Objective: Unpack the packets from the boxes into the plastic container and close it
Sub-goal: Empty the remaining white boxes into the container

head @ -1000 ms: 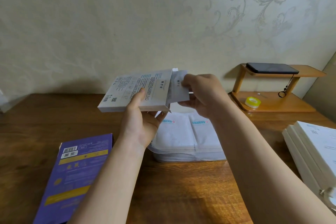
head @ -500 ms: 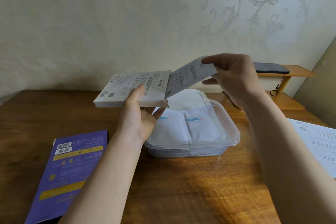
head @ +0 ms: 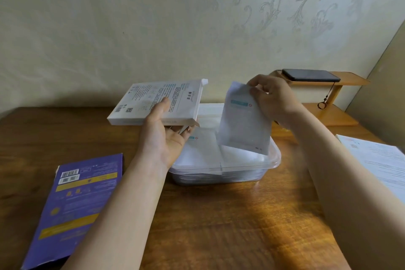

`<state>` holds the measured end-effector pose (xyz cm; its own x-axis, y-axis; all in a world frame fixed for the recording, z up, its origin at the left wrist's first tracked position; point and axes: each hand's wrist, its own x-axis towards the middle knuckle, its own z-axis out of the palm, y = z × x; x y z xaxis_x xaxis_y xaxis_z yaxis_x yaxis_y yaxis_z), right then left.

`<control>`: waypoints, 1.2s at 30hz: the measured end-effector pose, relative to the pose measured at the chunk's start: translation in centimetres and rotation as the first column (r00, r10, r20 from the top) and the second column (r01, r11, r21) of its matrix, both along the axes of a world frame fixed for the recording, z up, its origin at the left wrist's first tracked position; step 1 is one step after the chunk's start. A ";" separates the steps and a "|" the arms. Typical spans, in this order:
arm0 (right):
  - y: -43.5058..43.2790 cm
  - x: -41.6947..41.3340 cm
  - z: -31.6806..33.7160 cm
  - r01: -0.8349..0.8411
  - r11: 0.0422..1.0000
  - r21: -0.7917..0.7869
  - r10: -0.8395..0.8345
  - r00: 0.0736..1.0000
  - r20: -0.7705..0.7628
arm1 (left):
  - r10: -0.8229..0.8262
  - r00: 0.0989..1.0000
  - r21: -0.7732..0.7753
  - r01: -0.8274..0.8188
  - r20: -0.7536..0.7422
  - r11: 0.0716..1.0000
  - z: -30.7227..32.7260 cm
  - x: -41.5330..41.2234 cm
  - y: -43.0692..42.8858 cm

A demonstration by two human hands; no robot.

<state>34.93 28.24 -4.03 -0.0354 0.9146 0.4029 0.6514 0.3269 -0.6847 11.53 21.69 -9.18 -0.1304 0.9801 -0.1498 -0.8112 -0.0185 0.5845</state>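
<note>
My left hand holds a flat white box from below, level above the table, its open end facing right. My right hand pinches the top edge of a white packet with a blue label; the packet hangs upright over the right half of the clear plastic container. Inside the container lie several white packets stacked flat. The container has no lid on it.
A purple box lies flat at the front left of the wooden table. White boxes sit at the right edge. Behind the container stands a small wooden shelf with a black phone on top.
My right hand has pulled the packet clear of the white box and swung it down from level to hanging upright over the container. The left hand and box stay roughly in place.
</note>
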 end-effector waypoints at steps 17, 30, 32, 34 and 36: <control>1.7 -1.6 -4.4 -0.104 0.981 -0.161 0.190 0.650 0.735 | -0.008 1.000 0.012 0.009 -0.021 1.000 0.0 0.2 0.0; -1.9 -2.9 -5.6 -0.204 0.868 -0.452 0.485 0.545 0.684 | -0.023 0.999 0.015 0.023 -0.030 1.000 0.1 0.4 -0.2; -1.7 -2.5 -5.6 -0.202 0.861 -0.467 0.500 0.508 0.701 | -0.020 0.999 0.016 0.020 -0.031 1.000 0.1 0.4 -0.1; -1.6 -2.3 -5.6 -0.210 0.857 -0.471 0.511 0.466 0.722 | -0.020 0.999 0.014 0.020 -0.027 1.000 0.1 0.4 -0.1; -1.7 -2.2 -5.6 -0.218 0.855 -0.471 0.517 0.440 0.734 | -0.022 0.999 0.011 0.022 -0.026 1.000 0.1 0.4 -0.1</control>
